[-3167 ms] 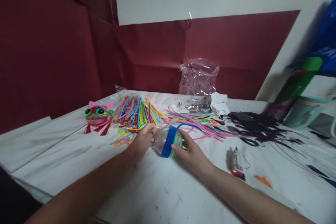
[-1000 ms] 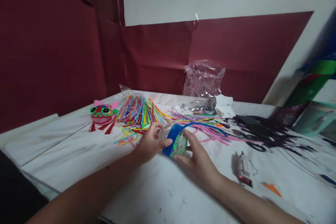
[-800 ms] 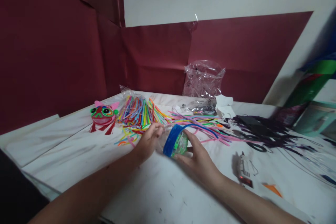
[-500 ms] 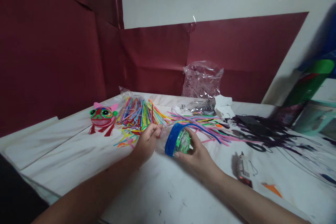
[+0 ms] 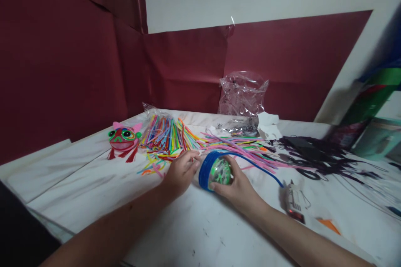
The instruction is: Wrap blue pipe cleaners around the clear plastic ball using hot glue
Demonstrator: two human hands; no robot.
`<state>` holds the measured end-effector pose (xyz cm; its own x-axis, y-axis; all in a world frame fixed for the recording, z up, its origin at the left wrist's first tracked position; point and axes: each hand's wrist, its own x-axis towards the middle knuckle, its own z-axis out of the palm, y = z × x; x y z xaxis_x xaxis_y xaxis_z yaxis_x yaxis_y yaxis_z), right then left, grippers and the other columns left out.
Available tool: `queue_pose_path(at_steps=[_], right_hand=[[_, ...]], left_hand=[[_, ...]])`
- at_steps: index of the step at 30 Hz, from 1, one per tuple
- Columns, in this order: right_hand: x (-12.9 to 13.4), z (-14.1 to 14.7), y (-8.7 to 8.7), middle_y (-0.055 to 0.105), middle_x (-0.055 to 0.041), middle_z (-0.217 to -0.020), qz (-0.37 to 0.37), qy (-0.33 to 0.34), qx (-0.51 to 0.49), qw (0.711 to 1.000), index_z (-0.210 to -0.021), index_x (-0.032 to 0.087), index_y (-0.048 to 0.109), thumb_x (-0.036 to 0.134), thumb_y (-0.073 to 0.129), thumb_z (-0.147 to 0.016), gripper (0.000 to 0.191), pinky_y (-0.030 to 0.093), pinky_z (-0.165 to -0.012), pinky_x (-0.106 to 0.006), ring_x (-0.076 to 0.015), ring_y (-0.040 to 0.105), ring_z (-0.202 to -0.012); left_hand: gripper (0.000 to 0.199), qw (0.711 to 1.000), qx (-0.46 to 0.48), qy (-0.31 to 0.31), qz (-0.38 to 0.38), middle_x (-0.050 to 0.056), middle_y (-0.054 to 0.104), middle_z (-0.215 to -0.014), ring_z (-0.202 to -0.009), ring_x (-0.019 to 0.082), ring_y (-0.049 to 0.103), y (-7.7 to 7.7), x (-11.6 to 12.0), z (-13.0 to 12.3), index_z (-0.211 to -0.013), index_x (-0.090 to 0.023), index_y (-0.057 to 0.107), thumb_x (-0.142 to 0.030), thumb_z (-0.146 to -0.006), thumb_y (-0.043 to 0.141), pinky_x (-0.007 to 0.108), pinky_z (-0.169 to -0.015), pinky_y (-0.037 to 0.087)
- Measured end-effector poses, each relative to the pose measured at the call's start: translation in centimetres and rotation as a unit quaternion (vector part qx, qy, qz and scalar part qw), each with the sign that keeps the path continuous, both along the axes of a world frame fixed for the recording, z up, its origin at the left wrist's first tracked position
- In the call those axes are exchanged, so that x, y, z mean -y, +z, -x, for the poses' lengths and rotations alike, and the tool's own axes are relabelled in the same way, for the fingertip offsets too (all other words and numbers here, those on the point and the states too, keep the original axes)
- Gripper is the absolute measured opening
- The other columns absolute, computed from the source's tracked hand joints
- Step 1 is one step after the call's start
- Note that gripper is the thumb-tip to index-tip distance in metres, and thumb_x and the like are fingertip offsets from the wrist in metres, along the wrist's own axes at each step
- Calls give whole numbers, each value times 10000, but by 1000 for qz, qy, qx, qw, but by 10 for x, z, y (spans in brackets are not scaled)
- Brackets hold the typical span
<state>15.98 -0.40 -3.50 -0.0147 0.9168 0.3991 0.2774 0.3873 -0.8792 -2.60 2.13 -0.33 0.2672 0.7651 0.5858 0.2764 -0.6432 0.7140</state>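
A clear plastic bottle piece [image 5: 196,178] lies on its side above the white table, a blue pipe-cleaner band [image 5: 206,171] wound around it. Green and whitish material [image 5: 221,171] shows at its right end. My right hand [image 5: 233,181] grips that end between thumb and fingers. At the other end, my left hand [image 5: 183,171] is closed against the bottle, its fingers bent around the edge. From the band a loose blue strand [image 5: 258,164] arches rightward, its tip near the glue gun [image 5: 293,200].
A pink-eared mask-like figure [image 5: 123,139] with red tassels stands at the left. Colourful pipe cleaners [image 5: 166,133] spread behind the hands, near a clear plastic bag [image 5: 241,94]. Dark strips [image 5: 310,154] and scissors [image 5: 308,172] lie at the right, a greenish container [image 5: 372,139] beyond.
The bottle has turned slightly and shifted a little right with both hands. Its loose blue strand now reaches farther right, towards the glue gun. My left hand has moved further over the bottle's left end.
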Motion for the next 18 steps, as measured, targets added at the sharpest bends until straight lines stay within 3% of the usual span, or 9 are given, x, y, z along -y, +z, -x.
queue_pose_path(at_steps=[2,4,10,18], right_hand=[[0,-1,0,516,-139,-1221,12,-8,24,1000,-1251,159,380,323,748,-546,811,375,-996,-475,-316,485,-1151],[1,-1,-1,517,-133,-1222,4,-10,47,999,-1250,169,390,315,751,-540,810,374,-998,-478,-318,482,-1154],[2,0,-4,544,-98,-1189,-26,-15,68,997,-1233,203,434,320,754,-554,759,404,-976,-460,-302,511,-1123],[1,-2,-6,532,-90,-1212,-43,-11,71,997,-1250,216,438,303,759,-550,775,393,-995,-453,-295,501,-1143]], left_hand=[[136,993,-57,12,-107,90,665,-960,-970,206,603,1,2,1,-884,-171,616,-217,-843,495,356,-883,461],[156,983,-86,5,-160,95,673,-931,-929,196,614,2,3,2,-894,-162,634,-202,-859,487,342,-857,478],[178,966,-147,-8,-211,103,686,-915,-894,192,641,4,-1,7,-873,-166,657,-196,-876,481,336,-809,517],[252,921,-284,-25,-264,114,684,-984,-999,203,615,7,-5,16,-951,-159,629,-185,-912,382,369,-899,502]])
